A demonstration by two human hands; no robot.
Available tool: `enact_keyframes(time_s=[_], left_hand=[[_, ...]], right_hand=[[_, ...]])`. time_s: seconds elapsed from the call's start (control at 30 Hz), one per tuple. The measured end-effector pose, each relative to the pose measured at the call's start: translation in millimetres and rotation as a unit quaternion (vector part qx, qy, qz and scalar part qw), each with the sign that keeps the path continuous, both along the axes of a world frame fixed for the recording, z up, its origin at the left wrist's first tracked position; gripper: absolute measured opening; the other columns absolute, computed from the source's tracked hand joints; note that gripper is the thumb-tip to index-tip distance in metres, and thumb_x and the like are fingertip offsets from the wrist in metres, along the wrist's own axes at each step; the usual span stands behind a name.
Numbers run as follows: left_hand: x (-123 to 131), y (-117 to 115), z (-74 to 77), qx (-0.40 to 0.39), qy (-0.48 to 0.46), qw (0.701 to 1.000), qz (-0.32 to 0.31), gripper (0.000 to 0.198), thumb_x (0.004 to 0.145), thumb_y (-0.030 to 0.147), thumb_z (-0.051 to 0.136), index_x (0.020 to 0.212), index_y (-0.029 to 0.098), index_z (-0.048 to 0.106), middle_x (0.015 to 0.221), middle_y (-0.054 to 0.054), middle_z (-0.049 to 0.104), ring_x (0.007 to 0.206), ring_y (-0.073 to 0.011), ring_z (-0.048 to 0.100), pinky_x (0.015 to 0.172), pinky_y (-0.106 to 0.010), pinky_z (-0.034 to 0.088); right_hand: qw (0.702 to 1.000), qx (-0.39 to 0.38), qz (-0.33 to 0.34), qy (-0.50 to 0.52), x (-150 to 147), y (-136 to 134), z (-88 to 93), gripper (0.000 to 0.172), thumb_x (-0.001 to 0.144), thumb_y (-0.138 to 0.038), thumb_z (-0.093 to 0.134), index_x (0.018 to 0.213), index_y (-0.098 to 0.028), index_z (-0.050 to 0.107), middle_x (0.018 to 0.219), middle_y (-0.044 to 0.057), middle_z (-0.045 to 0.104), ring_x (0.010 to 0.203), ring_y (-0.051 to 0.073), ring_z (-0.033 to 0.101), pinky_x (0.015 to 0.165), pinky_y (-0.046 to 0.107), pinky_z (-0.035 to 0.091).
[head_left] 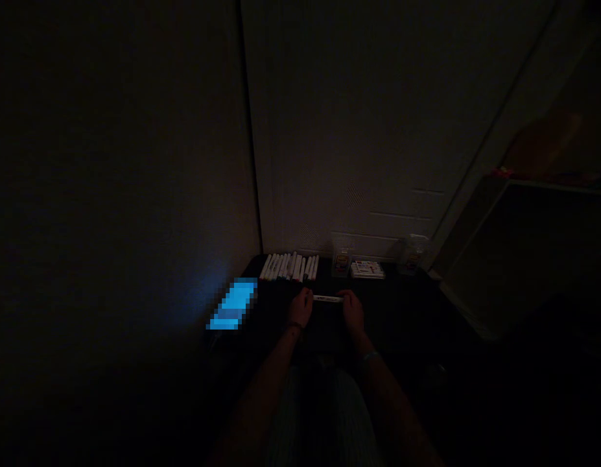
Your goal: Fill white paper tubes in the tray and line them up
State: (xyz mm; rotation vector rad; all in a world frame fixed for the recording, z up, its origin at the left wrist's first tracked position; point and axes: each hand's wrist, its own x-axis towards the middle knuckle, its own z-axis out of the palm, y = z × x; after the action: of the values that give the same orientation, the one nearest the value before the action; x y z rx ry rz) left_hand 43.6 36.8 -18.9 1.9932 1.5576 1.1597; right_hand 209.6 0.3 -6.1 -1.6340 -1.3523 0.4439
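Observation:
A white marker [328, 299] with dark print lies level between my two hands, over the dark table [388, 318]. Its left end is in the closed fingers of my left hand [301, 306], and its right end is in those of my right hand [353, 311]. The dimness hides how each finger sits on it. Just beyond my left hand, a row of several white markers [288, 266] lies side by side along the back of the table.
At the back stand two clear plastic containers, one in the middle [341, 256] and one at the right [413, 255], with a stack of white markers [367, 269] between them. A glowing blue screen [235, 305] is at the left. Behind rises a wall [339, 162].

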Motion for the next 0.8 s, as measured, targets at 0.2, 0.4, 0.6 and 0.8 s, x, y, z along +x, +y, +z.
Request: enact_keyframes(time_s=[0.2,0.4,0.6,0.8], left_hand=[[1,-1,2.2,-0.006,-0.046,0.999,0.011,0.023,0.086,0.038,0.033,0.089,0.021,0.048,0.079,-0.002,0.059,0.074,-0.013,0.057,0.065,-0.021,0.038],[1,-4,11.0,0.009,-0.11,0.994,0.025,0.022,0.084,0.038,0.036,0.095,0.02,0.043,0.082,-0.002,0.057,0.073,-0.012,0.056,0.066,-0.021,0.041],[-1,-12,22.1,0.012,-0.098,0.994,0.042,0.021,0.085,0.035,0.036,0.097,0.019,0.043,0.084,-0.002,0.056,0.078,-0.0125,0.055,0.072,-0.023,0.041],[5,-27,30.3,0.096,0.025,0.993,-0.058,0.018,0.083,0.032,0.041,0.093,0.02,0.05,0.094,-0.002,0.055,0.092,-0.0132,0.051,0.083,-0.024,0.039]], right_hand=[[1.0,0.004,0.003,0.0,0,-1,-0.9,0.036,0.083,-0.033,0.024,0.094,-0.026,0.057,0.087,-0.002,0.06,0.079,0.013,0.053,0.07,0.022,0.038],[0.998,-0.011,0.023,-0.057,-6,-7,6.5,0.032,0.083,-0.039,0.031,0.103,-0.027,0.053,0.094,-0.002,0.058,0.084,0.013,0.053,0.073,0.023,0.038],[0.983,0.004,0.06,-0.172,-12,-12,15.1,0.028,0.079,-0.036,0.045,0.104,-0.026,0.054,0.103,0.001,0.051,0.095,0.014,0.049,0.082,0.024,0.036],[0.98,0.02,0.045,-0.192,-8,-8,6.3,0.028,0.082,-0.028,0.044,0.108,-0.03,0.055,0.115,0.001,0.041,0.099,0.013,0.047,0.083,0.024,0.038]])
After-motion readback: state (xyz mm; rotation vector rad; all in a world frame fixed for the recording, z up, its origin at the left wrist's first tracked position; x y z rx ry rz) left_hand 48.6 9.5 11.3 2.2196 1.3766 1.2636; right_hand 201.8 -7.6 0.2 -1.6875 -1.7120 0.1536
